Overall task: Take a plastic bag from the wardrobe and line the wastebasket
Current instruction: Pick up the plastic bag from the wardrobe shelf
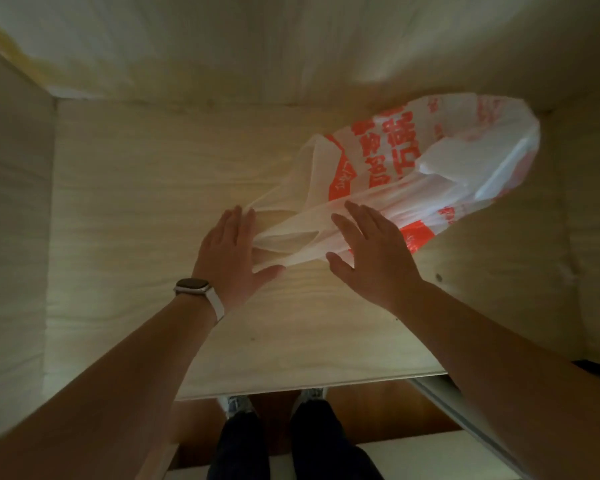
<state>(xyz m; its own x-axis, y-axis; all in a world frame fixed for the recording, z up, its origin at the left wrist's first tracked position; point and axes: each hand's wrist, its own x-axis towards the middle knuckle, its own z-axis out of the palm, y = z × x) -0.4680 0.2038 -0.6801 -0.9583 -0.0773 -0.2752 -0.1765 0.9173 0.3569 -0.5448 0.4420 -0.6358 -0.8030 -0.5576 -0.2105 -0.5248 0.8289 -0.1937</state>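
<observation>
Head view. Plastic bag [430,161], white with red print: lies on wardrobe shelf [136,209], far right, mouth gaping, handles [291,237] trailing near-left. Left hand [231,251], right hand [373,252]: flank handles, fingers straight, laid against film, neither clenched round it. Risk: thin film slipping free if lifted before fingers close; slack body dragging, catching on near shelf edge. Wastebasket out of view.

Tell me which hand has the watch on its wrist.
The left hand, at the plastic bag handles; its wrist carries a white-strapped watch. The right hand has a bare wrist.
</observation>
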